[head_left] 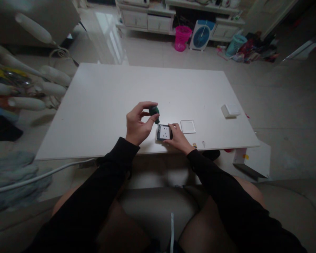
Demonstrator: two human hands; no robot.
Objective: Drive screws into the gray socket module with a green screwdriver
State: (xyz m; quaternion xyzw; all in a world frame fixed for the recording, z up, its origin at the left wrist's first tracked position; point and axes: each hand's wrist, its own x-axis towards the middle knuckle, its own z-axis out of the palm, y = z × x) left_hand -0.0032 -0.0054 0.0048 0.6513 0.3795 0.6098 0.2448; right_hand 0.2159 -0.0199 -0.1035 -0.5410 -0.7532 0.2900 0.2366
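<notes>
My left hand [137,123] is closed around the dark green handle of a screwdriver [155,112], held upright with its tip down on a wall socket [163,132]. The socket is white with a dark frame and lies flat near the front edge of the white table [100,105]. My right hand [177,136] grips the socket's right side and holds it against the table. A white square cover frame [188,126] lies just right of the socket. Two small pieces, perhaps screws [199,144], rest near the table's front edge.
A small white box [230,110] sits at the table's right side. A rack of white rods [28,84] stands at the left. A white cable [42,175] runs below the table's front. A pink basket [182,37] and a fan [201,34] stand on the far floor.
</notes>
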